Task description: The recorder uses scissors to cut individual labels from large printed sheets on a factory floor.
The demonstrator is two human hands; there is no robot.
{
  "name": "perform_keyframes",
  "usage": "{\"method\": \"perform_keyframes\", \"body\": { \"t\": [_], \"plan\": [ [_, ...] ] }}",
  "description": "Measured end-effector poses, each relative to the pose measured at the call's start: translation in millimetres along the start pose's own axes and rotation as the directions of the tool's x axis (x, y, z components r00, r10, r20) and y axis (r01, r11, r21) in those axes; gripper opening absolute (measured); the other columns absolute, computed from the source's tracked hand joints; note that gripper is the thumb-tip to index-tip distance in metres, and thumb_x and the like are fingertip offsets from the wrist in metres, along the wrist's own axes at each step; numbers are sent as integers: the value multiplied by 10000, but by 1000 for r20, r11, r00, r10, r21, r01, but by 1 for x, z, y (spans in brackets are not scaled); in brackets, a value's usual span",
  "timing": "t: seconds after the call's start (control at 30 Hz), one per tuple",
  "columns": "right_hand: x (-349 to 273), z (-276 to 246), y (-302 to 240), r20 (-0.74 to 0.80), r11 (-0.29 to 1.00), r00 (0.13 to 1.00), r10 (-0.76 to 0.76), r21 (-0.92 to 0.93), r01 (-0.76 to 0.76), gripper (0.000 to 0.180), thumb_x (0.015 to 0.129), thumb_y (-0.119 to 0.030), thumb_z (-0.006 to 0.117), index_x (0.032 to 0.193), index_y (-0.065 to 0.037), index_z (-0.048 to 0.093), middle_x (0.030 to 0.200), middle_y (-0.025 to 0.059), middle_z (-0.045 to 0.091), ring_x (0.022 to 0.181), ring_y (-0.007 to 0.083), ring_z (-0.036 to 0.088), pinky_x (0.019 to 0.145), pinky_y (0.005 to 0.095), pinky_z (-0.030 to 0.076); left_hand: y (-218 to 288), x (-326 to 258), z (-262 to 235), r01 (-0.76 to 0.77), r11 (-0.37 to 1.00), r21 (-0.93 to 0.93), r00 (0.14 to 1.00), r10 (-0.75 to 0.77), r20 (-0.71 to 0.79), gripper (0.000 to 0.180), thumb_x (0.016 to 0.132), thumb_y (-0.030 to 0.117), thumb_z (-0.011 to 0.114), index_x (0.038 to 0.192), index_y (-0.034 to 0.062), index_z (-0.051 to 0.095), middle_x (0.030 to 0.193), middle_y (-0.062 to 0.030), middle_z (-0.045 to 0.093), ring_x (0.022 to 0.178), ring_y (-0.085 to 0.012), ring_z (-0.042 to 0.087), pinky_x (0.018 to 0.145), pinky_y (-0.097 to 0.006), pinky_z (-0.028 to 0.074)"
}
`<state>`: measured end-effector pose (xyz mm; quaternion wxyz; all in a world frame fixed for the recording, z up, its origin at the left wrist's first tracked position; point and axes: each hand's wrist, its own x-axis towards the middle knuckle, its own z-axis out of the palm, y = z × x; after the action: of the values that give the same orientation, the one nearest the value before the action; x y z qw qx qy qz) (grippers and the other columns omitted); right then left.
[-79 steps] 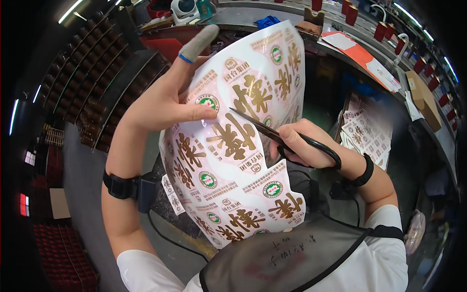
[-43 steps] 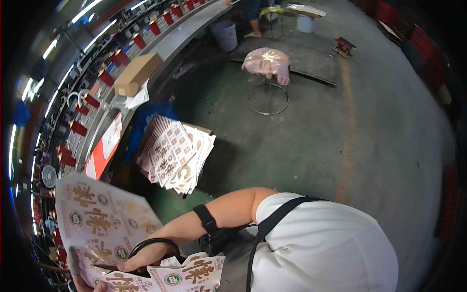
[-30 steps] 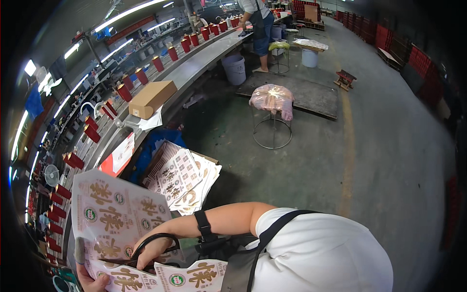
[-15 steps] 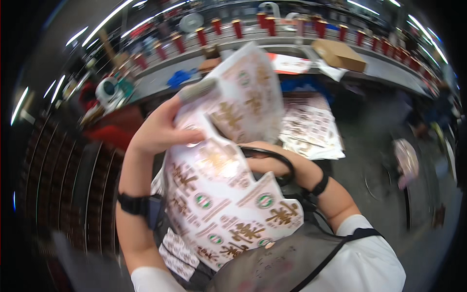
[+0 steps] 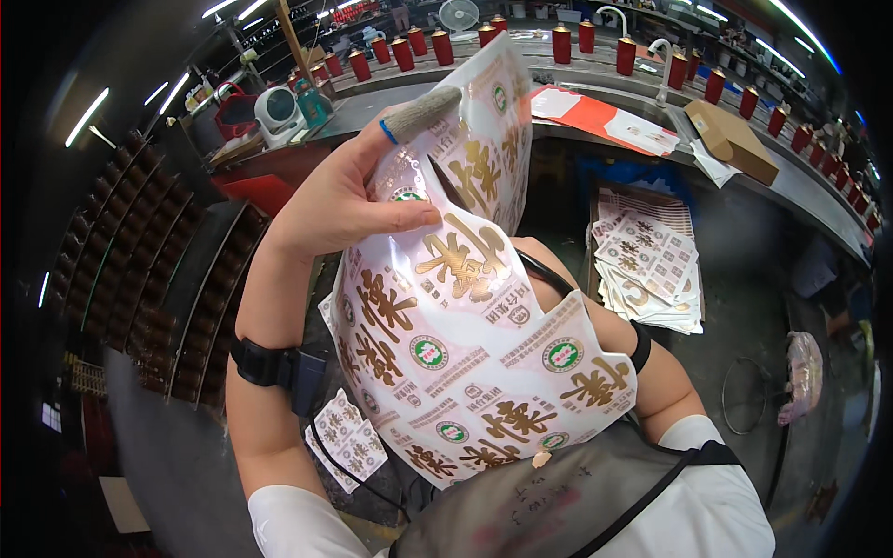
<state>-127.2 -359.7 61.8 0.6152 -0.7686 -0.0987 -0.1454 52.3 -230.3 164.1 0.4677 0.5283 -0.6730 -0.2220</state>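
1 pair of scissors (image 5: 547,269), 1 finger sleeve (image 5: 423,113), 2 armbands (image 5: 264,363), 2 taps (image 5: 664,73)

- red containers (image 5: 624,56) standing along the counter (image 5: 372,100)
- fan (image 5: 459,13) behind them
- carton (image 5: 735,144) on the counter
- red-and-white sheet (image 5: 595,119) left of the carton
- white device (image 5: 276,110) beside a teal bottle (image 5: 314,107)
- brown racks (image 5: 116,237) at left
- pink plastic (image 5: 802,377) at right

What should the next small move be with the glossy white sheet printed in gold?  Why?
Probably one short snip with the black-handled scissors. A dark, blade-like strip shows where the glossy white gold-printed sheet parts, and the bare left hand grips close by, its thumb near that strip. The bare right hand is mostly hidden behind the sheet, so a small cut seems safer.
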Motion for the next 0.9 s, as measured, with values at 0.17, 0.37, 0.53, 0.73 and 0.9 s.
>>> {"method": "perform_keyframes", "body": {
  "t": [0.17, 0.37, 0.53, 0.73, 0.9],
  "plan": [
    [-2, 5, 0, -8, 998, 998, -61, 13, 61, 346, 901, -168, 554, 1192, 17, 525, 947, 113, 658, 837, 93, 541, 769, 279, 455, 2, 0, -3, -31, 998, 48, 998, 34, -61, 778, 702, 14, 772, 1382, 20, 394, 1335, -68, 468, 1218, -137, 439, 1031, -291, 348],
    [5, 9, -3, -29, 989, 991, -130, 71, 132, 348, 902, -160, 554, 1197, 20, 521, 978, 107, 653, 865, 91, 537, 789, 277, 450, 7, -1, -3, -2, 999, 44, 995, 6, -98, 775, 705, 12, 772, 1382, 29, 396, 1332, -66, 471, 1226, -145, 433, 1035, -293, 344],
    [6, 3, -8, -86, 973, 975, -203, 94, 211, 349, 902, -153, 554, 1202, 23, 518, 1004, 101, 649, 888, 90, 533, 806, 275, 446, 15, 0, -4, 81, 996, -36, 992, -84, -93, 833, 674, -34, 772, 1398, 11, 362, 1368, -86, 452, 1242, -163, 446, 1054, -328, 337],
    [-3, 5, -7, -248, 924, 895, -371, -6, 382, 338, 918, -154, 545, 1208, 18, 515, 1050, 86, 624, 943, 93, 520, 843, 275, 433, 18, -1, -6, 50, 994, 94, 995, -42, -88, 783, 715, -11, 760, 1392, 22, 367, 1332, -65, 465, 1189, -118, 461, 978, -274, 406],
    [1, 6, -2, -184, 936, 931, -315, 99, 337, 327, 937, -173, 523, 1197, 25, 524, 1028, 79, 631, 931, 92, 537, 824, 274, 445, 16, 0, -6, 94, 992, 83, 992, -86, -98, 794, 714, -14, 759, 1396, 8, 353, 1343, -81, 459, 1203, -132, 462, 985, -291, 410]
  ]
}}
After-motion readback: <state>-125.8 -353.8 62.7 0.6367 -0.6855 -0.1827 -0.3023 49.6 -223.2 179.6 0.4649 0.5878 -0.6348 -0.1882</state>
